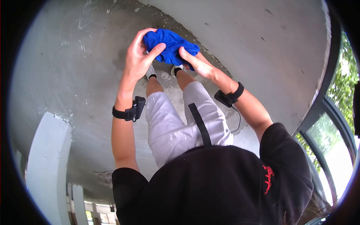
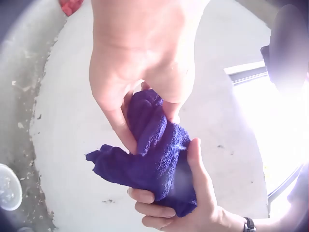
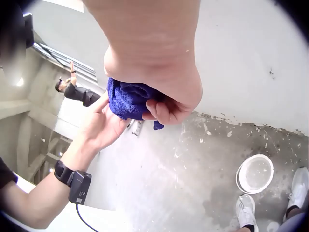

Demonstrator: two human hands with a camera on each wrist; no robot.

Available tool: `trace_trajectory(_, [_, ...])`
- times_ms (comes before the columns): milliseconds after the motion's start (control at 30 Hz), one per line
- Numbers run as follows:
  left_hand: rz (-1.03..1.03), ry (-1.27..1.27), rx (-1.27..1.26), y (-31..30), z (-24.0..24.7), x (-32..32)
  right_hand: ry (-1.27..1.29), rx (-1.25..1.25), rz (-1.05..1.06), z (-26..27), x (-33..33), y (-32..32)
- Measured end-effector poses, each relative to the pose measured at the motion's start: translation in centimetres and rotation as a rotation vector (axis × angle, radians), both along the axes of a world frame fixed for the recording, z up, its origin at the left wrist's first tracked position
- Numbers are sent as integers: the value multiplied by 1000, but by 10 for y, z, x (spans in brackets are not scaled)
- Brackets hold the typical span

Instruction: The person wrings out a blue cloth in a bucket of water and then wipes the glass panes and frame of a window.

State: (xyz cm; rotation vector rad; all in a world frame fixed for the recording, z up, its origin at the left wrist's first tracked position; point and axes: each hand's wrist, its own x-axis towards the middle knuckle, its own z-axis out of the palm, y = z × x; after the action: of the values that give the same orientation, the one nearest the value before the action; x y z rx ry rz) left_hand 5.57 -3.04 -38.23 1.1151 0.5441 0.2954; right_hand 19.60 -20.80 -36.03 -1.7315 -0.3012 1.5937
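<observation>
Blue cloth [image 1: 170,45], upper middle of the head frame, bunched and held up between both hands; nap looks soft and looped, edges ragged, colour turning violet in the wrist views. Left hand [image 1: 138,56] grips its left end, thumb across the near face; right hand [image 1: 198,65] grips the right end, thumb on top. Left wrist view: cloth twisted into thick folds mid-frame, a loose corner poking out to the left, right hand's fingers curled beneath at lower centre. Right wrist view: same cloth as a compact roll, upper centre, partly covered by the right hand. Floor [image 3: 207,159] rough grey concrete, flecked with pale splatter; wall [image 3: 246,58] smooth, off-white, a few dark nicks. Right wrist view alone gives a second person [image 3: 79,93], upper left, arm raised, and a whole white bucket [image 3: 256,174], round, at lower right beside white shoes [image 3: 246,212]; left wrist view cuts that bucket off at its left edge. Also there, a red object [image 2: 71,6] at the top left, cropped, identity unclear. Window [image 2: 260,130] glare washes out the right side. Left fingertips behind the cloth hidden from the head view.
</observation>
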Motion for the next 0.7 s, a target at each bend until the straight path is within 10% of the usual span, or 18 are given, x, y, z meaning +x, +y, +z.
trace_trajectory(300, [-80,-213,86,-27,208,-1,-33,415,-333,206,-15,-27])
trace_trajectory(400, [-187,-265,164,-34,260,6,581,405,-666,259,-13,-41])
trace_trajectory(500, [-266,-278,248,-42,294,13,681,464,-783,289,-24,-56])
trace_trajectory(700, [-446,-447,240,-77,341,39,-114,448,-848,337,-65,-106])
